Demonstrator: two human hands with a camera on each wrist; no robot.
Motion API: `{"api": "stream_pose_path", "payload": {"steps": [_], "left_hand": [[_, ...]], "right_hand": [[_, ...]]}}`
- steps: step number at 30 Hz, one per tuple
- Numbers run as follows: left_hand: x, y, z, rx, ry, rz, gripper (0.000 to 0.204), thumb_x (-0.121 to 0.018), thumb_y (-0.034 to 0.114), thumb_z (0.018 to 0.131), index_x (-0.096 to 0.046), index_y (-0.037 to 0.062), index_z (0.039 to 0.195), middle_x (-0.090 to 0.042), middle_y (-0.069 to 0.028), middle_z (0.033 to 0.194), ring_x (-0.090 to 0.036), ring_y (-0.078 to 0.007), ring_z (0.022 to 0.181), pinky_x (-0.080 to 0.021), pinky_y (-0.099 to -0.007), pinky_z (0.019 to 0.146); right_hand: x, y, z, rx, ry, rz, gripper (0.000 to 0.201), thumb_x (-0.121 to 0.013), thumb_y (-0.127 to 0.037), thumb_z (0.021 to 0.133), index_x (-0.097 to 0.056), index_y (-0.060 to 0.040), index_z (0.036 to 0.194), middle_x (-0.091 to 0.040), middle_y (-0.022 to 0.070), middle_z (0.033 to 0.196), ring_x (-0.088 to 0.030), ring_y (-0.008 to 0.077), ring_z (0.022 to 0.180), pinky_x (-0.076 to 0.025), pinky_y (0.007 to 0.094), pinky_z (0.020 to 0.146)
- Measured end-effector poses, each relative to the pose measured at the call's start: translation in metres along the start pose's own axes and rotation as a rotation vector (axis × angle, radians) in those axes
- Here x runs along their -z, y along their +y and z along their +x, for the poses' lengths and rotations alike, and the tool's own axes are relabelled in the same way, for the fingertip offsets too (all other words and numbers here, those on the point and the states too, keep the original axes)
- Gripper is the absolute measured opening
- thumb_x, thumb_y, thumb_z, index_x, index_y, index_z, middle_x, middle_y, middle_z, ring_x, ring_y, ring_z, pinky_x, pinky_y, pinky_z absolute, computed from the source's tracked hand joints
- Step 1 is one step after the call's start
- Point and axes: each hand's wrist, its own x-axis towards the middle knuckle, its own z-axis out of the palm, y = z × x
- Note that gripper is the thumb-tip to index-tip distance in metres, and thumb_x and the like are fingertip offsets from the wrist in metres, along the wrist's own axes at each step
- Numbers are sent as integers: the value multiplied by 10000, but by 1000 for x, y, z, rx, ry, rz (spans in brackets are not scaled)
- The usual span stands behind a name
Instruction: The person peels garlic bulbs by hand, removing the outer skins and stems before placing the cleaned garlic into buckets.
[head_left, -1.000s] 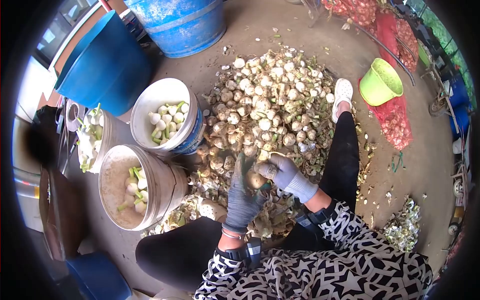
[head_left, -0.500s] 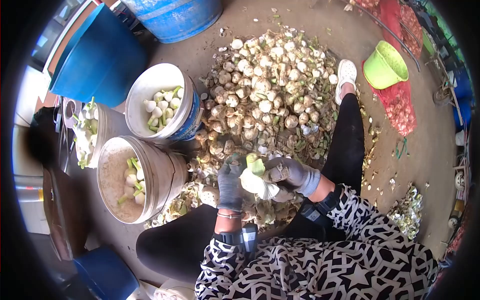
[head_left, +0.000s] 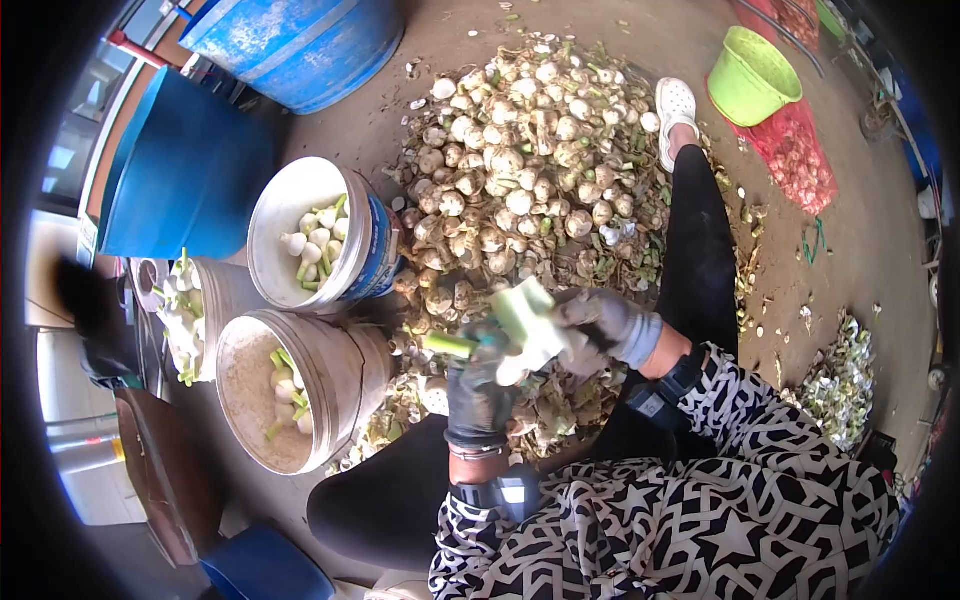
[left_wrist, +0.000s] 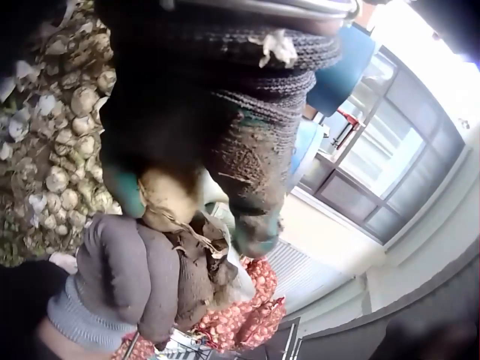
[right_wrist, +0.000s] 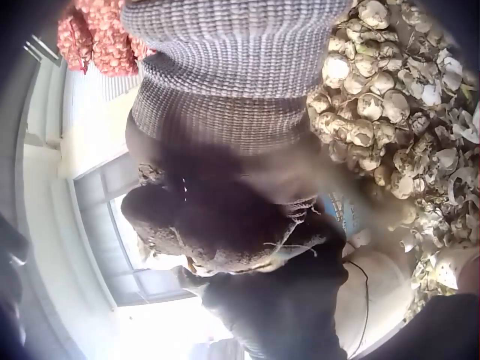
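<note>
Both gloved hands meet over the near edge of a heap of dirty bulbs (head_left: pixel 520 150). The left hand (head_left: pixel 478 390) grips a bulb whose green stem (head_left: pixel 450 345) sticks out leftward in the head view. Its fingers curl round a tan bulb (left_wrist: pixel 169 201) in the left wrist view. Pale green-white outer leaves (head_left: pixel 528 322), blurred, stand between the hands. The right hand (head_left: pixel 605 325), fingers curled, pinches soiled skin (left_wrist: pixel 217 244) at the bulb's side. In the right wrist view the right hand (right_wrist: pixel 217 202) touches the dark left glove (right_wrist: pixel 277 304); its fingertips are in shadow.
Left of the heap stand white buckets (head_left: pixel 265 400) holding white bulbs, with large blue tubs (head_left: pixel 190 165) behind. A green bucket (head_left: pixel 750 80) rests by a red net bag (head_left: pixel 800 170) at right. Loose peel (head_left: pixel 835 385) lies at lower right. The person's legs flank the work.
The hands have drawn slightly apart, the leaves now upright between them where a white piece hung lower before. A green stem now shows at the left hand. The head view has shifted.
</note>
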Motion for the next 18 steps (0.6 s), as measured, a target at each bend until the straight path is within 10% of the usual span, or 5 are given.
{"api": "stream_pose_path", "payload": {"steps": [6,12,13,16,18], "left_hand": [[13,14,13,-135,-434,-520,390,-550,421,933,-630,65,1071,-605,-155,1200,-477,-376,1252,-286,-625,1074],[22,16,15,-80,-310,-882,530,-362,493,976,-516,147,1347,-541,-67,1357,-380,-332,1346,-214,-566,1126],[24,15,17,-78,-268,-892,532,-351,492,976,-513,151,1351,-527,-72,1372,-379,-327,1348,-211,-563,1128],[22,16,19,-73,-225,-859,482,-354,435,979,-559,144,1304,-551,-77,1347,-374,-332,1353,-199,-596,1120],[24,9,19,-87,-391,-750,556,-388,462,961,-496,92,1361,-516,-114,1376,-345,-347,1367,-162,-561,1142]], "right_hand": [[36,-4,-73,75,16,-39,398,-544,-321,919,-571,62,1022,-596,96,629,-512,171,399,-394,323,356],[-52,-1,-154,172,-81,74,371,-695,-176,834,-581,64,1092,-656,231,943,-674,296,801,-548,383,644],[-52,16,-146,494,-126,-115,348,-713,-156,827,-589,49,1079,-665,210,932,-679,272,776,-546,363,667],[-105,-50,-101,-219,-269,-1431,342,-653,-358,895,-607,-50,1038,-639,110,679,-643,226,624,-495,365,582],[-113,-43,-74,-136,-170,-1533,351,-652,-378,891,-610,-56,1022,-628,95,650,-633,206,589,-495,332,550]]}}
